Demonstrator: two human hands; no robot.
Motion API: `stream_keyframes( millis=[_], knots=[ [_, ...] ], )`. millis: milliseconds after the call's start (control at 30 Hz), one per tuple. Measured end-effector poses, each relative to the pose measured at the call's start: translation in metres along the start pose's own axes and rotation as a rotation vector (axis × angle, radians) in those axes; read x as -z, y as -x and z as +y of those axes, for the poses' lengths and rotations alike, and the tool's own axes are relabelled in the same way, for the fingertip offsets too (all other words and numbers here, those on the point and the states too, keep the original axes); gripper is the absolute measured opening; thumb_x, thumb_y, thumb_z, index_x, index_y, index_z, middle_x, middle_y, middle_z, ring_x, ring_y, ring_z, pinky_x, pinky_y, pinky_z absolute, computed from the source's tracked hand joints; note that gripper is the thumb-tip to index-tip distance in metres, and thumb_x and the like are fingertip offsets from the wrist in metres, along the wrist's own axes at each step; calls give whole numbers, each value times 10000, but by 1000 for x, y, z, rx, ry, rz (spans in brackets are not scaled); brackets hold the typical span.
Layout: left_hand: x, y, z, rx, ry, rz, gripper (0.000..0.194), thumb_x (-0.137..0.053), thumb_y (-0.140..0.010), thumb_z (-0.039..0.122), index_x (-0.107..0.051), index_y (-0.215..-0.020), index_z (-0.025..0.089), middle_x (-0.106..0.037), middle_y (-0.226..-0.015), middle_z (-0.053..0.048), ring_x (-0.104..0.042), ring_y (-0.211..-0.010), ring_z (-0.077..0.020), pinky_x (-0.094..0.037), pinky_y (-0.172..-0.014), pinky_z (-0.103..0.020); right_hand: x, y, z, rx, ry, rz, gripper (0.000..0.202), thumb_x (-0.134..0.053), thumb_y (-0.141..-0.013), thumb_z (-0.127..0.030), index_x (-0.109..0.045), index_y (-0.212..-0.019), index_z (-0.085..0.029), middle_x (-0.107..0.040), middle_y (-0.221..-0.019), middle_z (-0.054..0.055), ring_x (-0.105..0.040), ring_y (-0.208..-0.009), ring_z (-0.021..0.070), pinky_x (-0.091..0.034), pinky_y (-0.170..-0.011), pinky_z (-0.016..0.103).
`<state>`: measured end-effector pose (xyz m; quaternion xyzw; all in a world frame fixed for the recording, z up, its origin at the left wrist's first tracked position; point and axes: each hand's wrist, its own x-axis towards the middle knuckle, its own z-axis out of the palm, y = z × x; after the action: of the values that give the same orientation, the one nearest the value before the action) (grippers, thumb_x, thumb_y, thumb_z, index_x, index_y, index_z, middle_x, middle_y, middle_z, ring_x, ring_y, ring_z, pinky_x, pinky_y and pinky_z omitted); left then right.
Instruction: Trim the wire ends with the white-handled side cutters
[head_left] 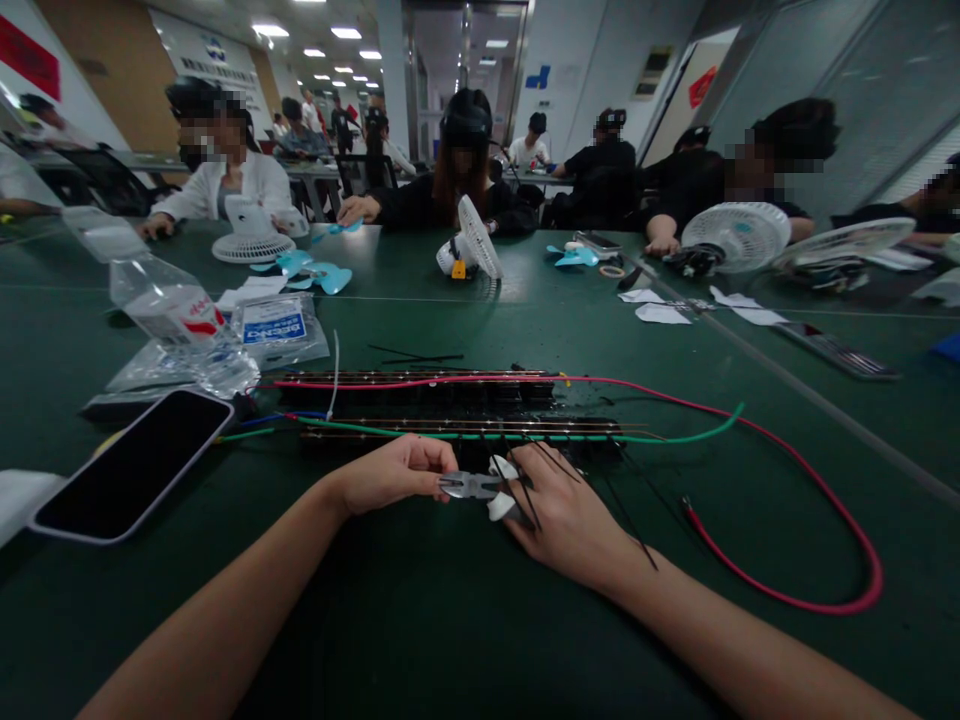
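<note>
My right hand (pixel 562 500) is wrapped around the white-and-grey handles of a pair of pliers (pixel 469 486), jaws pointing left. My left hand (pixel 397 470) is closed in a pinch right at the jaw tips; what its fingers hold, if anything, is hidden. Thin black strips that look like cable ties (pixel 630 520) stick out around and across my right hand. Just beyond both hands lies a long black bar-like assembly (pixel 465 424) with metal strips along it, and a second similar assembly (pixel 420 382) behind it. A green wire (pixel 705 436) and a red wire (pixel 825 482) run along them.
On the left lie a phone (pixel 135 465), a tilted plastic bottle (pixel 176 305) and a plastic bag (pixel 277 330). A white cable tie (pixel 335 370) stands up. Across the green table (pixel 420 620) are a small white fan (pixel 476 240), blue fan blades (pixel 319 275) and several people working.
</note>
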<state>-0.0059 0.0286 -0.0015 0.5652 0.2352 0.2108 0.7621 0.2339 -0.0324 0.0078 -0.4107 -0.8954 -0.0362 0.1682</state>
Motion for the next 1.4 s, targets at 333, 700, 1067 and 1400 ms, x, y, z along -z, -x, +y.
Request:
stream_keyframes(
  millis=[333, 700, 1067, 1400],
  knots=[
    [0, 0, 0, 37, -6, -8, 113, -714, -776, 185, -621, -797, 126, -629, -723, 5, -527, -644, -91, -358, -622, -217, -1, 2, 3, 6, 6, 12, 54, -609, -801, -191, -636, -781, -148, -566, -975, 116, -500, -835, 205, -452, -716, 347],
    [0, 0, -2, -17, 103, -3, 108, -730, -752, 166, -638, -776, 114, -628, -717, -11, -539, -674, -106, -377, -664, -231, 2, -2, -2, -22, 28, -20, 78, -580, -806, -190, -637, -808, -137, -563, -952, 125, -483, -762, 188, -436, -652, 330],
    [6, 3, -6, -26, 163, 35, 187, -772, -736, 251, -655, -811, 126, -654, -728, -25, -566, -699, -120, -390, -672, -233, 5, 0, 4, -32, -1, -2, 233, -571, -811, -193, -612, -1034, -138, -540, -1155, 159, -489, -1060, 281, -433, -915, 463],
    [6, 2, -4, -34, 133, 26, 179, -765, -747, 255, -664, -811, 122, -647, -750, -26, -570, -717, -119, -406, -688, -238, 1, -2, 3, -2, 16, 10, 186, -584, -819, -204, -622, -987, -135, -555, -1072, 151, -500, -1000, 274, -448, -872, 456]
  ],
)
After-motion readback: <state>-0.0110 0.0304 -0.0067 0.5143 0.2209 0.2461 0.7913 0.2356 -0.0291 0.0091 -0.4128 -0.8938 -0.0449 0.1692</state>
